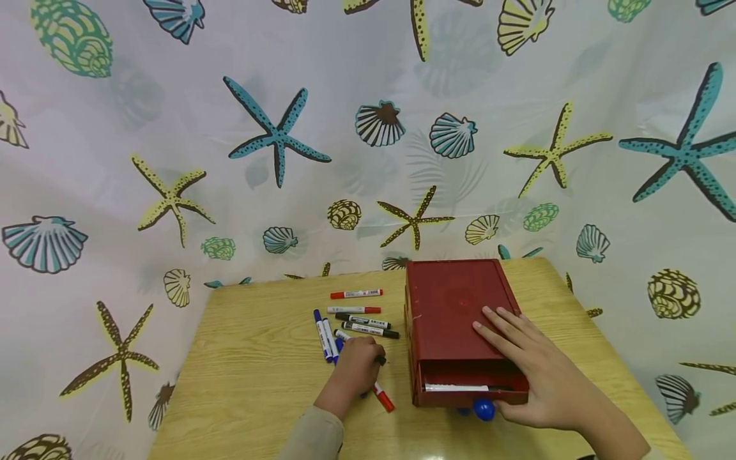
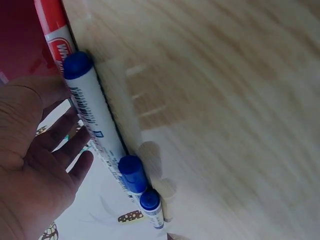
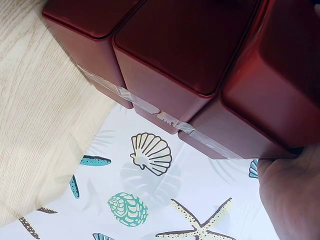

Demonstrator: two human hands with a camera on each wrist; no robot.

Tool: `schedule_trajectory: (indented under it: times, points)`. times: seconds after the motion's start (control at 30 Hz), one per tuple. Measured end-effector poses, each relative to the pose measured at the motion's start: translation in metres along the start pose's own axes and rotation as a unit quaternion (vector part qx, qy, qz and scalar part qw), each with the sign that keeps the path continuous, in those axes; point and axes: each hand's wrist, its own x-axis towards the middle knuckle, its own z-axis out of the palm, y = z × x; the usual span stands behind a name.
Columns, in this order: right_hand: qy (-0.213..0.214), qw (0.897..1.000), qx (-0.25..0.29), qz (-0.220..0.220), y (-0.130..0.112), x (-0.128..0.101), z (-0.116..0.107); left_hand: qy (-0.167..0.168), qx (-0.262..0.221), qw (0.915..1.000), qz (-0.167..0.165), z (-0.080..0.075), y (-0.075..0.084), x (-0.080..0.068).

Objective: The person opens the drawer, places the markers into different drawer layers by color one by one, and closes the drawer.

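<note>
A red box (image 1: 454, 306) stands on the wooden table (image 1: 259, 377), its bottom drawer (image 1: 471, 391) slid a little way out, with a blue knob (image 1: 484, 409) and a white marker (image 1: 454, 387) inside. My right hand (image 1: 535, 364) lies flat on the box lid with straight fingers, thumb down by the drawer front. In the right wrist view the box (image 3: 190, 60) fills the top, with the hand (image 3: 290, 200) at its corner. My left hand (image 1: 356, 370) hovers over loose markers, fingers loosely curled. A blue-capped marker (image 2: 92, 112) and a red one (image 2: 52, 25) lie just past the left hand's (image 2: 40, 165) fingers, not gripped.
Several more markers lie left of the box: red ones (image 1: 356, 294), black ones (image 1: 368, 326), blue ones (image 1: 322, 335). A red marker (image 1: 384, 400) sticks out under my left hand. A seashell-print cloth (image 1: 276, 140) hangs behind and round the table.
</note>
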Motion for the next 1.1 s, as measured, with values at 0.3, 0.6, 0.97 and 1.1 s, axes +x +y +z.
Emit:
schedule_trajectory:
  times: [0.3, 0.6, 0.97, 1.1]
  points:
    - [0.006, 1.000, -0.002, -0.007, 0.000, -0.001, 0.004, -0.017, 0.024, 0.9995, 0.006, 0.004, -0.001, 0.006]
    - [0.000, 1.000, -0.001, -0.001, 0.001, -0.001, 0.006, 0.105, 0.019, 0.9938, 0.033, -0.014, 0.013, 0.015]
    - [0.006, 1.000, -0.003, -0.007, 0.001, 0.000, 0.002, 0.169, -0.107, 0.9795, -0.025, -0.066, 0.031, 0.001]
    - [0.004, 1.000, -0.003, -0.002, 0.002, 0.000, 0.001, 0.171, -0.134, 0.9759, -0.025, -0.083, 0.037, -0.003]
